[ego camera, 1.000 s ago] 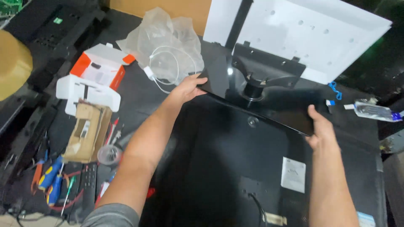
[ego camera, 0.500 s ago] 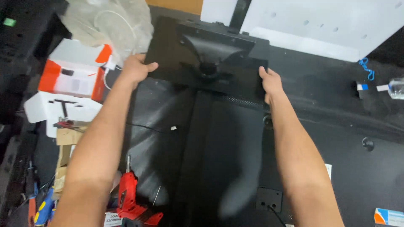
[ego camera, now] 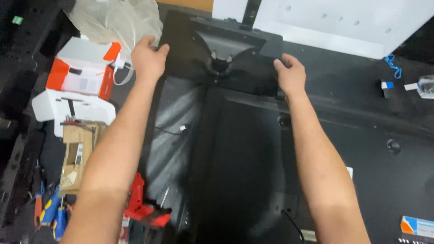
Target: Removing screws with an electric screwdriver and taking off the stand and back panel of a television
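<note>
A black monitor stand base (ego camera: 226, 54), a flat plate with a raised neck mount in its middle, lies at the far end of a large black monitor back panel (ego camera: 235, 167). My left hand (ego camera: 148, 58) grips the plate's left edge. My right hand (ego camera: 290, 74) grips its right edge, fingers curled over the rim. Both arms reach forward across the panel.
A white foam sheet (ego camera: 343, 22) lies at the back right. A crumpled clear plastic bag (ego camera: 113, 20) and an orange-and-white box (ego camera: 83, 68) sit at the left. A red power tool (ego camera: 140, 208), screwdrivers (ego camera: 49, 212) and a cardboard piece (ego camera: 77, 153) lie near the left front. A clear bottle (ego camera: 425, 86) is at the right.
The view has shifted, and both hands now hold the base plate squarely by its two side edges, closer together than a second ago. The plate sits straighter against the panel.
</note>
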